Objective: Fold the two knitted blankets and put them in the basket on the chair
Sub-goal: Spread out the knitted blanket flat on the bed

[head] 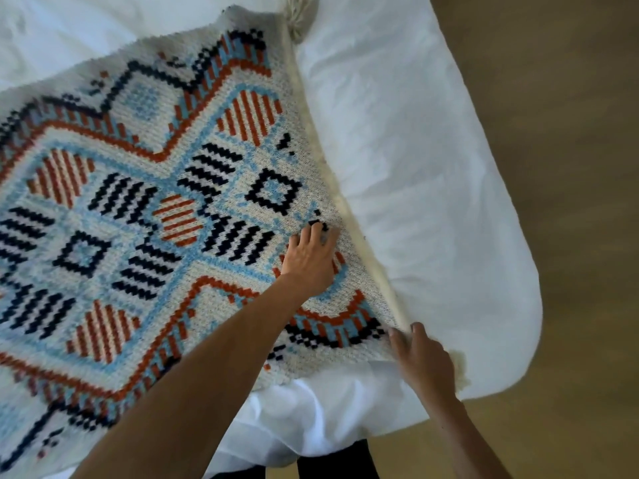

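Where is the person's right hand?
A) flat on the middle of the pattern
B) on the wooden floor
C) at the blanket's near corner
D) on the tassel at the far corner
C: the right hand is at the near corner of the knitted blanket, close to the bed's edge.

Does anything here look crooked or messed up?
Nothing looks damaged. The knitted blanket lies skewed across the white sheet, with its edge running diagonally. The sheet also bunches up below the blanket's near corner.
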`<state>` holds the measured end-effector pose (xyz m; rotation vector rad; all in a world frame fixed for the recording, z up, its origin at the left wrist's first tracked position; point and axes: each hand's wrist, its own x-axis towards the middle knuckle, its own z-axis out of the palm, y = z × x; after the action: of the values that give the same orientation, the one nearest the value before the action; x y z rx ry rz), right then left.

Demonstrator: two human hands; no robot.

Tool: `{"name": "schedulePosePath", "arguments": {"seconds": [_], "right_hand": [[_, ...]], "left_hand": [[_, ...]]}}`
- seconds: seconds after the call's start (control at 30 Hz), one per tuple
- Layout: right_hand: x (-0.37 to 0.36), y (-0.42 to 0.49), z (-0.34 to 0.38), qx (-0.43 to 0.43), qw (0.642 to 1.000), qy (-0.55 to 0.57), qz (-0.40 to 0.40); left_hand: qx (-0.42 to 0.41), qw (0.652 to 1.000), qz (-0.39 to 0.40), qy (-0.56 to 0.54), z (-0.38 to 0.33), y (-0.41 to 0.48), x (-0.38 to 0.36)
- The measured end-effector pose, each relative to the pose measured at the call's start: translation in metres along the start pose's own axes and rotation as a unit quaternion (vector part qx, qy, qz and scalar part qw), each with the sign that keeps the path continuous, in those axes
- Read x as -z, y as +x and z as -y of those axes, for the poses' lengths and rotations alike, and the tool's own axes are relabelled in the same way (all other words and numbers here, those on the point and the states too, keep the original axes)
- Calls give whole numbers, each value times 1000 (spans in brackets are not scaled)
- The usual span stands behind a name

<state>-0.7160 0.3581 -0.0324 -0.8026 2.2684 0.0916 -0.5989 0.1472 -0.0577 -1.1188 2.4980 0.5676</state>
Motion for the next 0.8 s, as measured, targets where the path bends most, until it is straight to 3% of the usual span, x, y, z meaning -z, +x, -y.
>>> {"name": "schedulePosePath", "arguments": {"seconds": [0.07, 0.17, 0.3, 0.4, 0.53, 0.67, 0.8], "right_hand": [[2, -5, -8, -7, 990, -138, 10], [-1, -11, -3, -16, 984, -177, -22], [-4, -4, 18, 18, 998, 8, -61], [-5, 5, 36, -11, 988, 141, -54], [0, 7, 50, -59, 976, 204, -39], [1, -25, 68, 87, 984, 131, -86], [-12, -65, 104, 187, 977, 67, -79]], "left_hand": [[0, 1000, 3, 9, -1, -3, 1], [5, 1000, 10, 24, -6, -8, 1], [0, 1000, 15, 24, -14, -15, 1], [14, 999, 28, 5, -20, -21, 0], [59, 990, 91, -93, -25, -30, 3], [102, 957, 101, -251, -22, -36, 17], [139, 902, 50, -406, -17, -39, 47]]}}
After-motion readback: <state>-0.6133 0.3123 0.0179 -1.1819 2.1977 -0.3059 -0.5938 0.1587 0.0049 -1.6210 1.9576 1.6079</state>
